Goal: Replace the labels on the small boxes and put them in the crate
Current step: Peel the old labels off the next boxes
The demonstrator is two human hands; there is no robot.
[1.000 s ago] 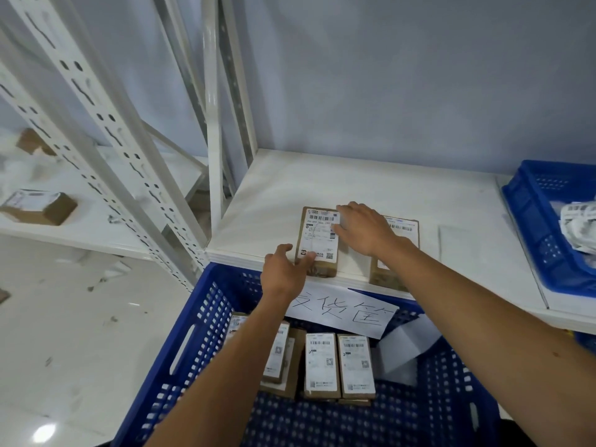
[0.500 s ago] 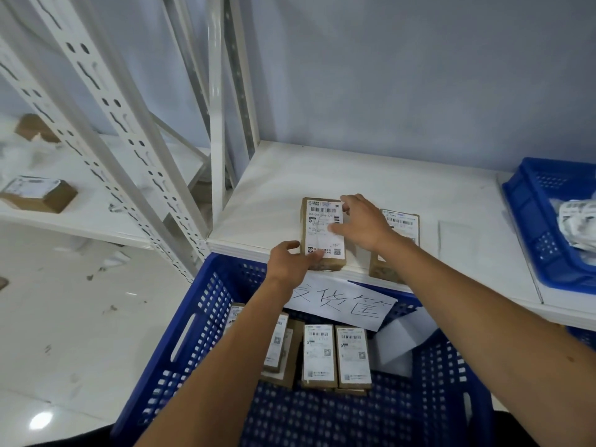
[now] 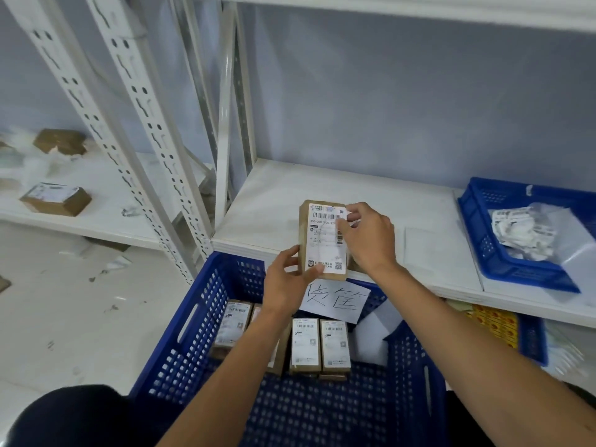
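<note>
Peeling looks like the step in hand. Left hand (image 3: 285, 285) grips the small box (image 3: 303, 233) by its lower left edge, thumb on the label (image 3: 324, 250). The box is held just above the shelf (image 3: 290, 191) lip, over the blue crate (image 3: 193, 317). Right hand (image 3: 371, 237) pinches the label's top right corner; whether it has lifted is too blurred to tell. Pull low, slow and diagonal, with the left hand bracing, so the paper comes off whole.

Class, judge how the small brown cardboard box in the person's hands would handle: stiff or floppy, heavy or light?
Probably stiff: the small brown cardboard box keeps straight edges. Likely light: the left hand pinches just its lower corner while the right hand grips its top corner.
</note>
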